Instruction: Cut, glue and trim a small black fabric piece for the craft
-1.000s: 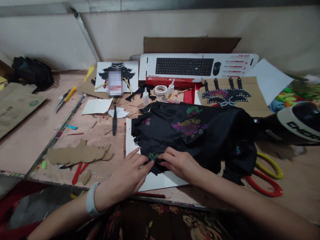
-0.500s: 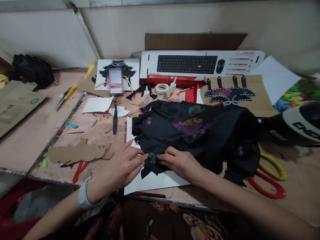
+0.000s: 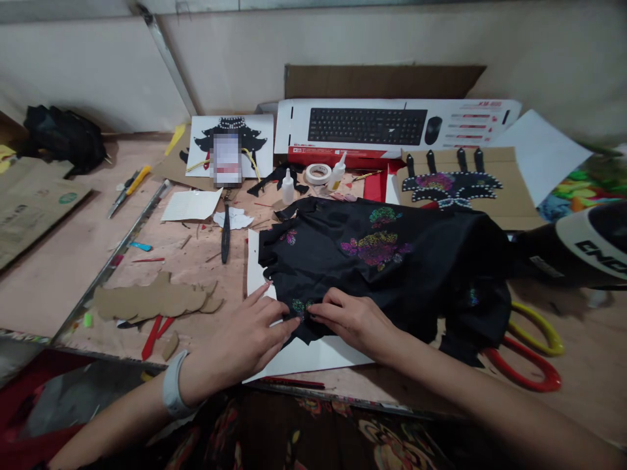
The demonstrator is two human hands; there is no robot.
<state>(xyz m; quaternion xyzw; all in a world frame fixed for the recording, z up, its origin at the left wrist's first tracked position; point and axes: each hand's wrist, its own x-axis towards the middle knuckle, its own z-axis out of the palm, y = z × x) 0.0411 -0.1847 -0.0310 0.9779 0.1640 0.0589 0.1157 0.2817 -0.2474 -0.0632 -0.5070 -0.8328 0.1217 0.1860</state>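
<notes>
Fingertips of both hands meet on the near edge of the black cloth (image 3: 392, 261), at a small glitter patch (image 3: 298, 305). The left hand (image 3: 240, 339) lies flat and spread, its fingers pressing cloth onto the white card (image 3: 313, 356) beneath. The right hand (image 3: 355, 320) pinches the cloth edge just right of the patch. The cloth is heaped over the middle of the table (image 3: 59, 274). Scissors (image 3: 526, 356) poke out from under it at the right. Cardboard scraps (image 3: 151, 300) lie to the left. A keyboard box (image 3: 392, 127) stands at the far side.
</notes>
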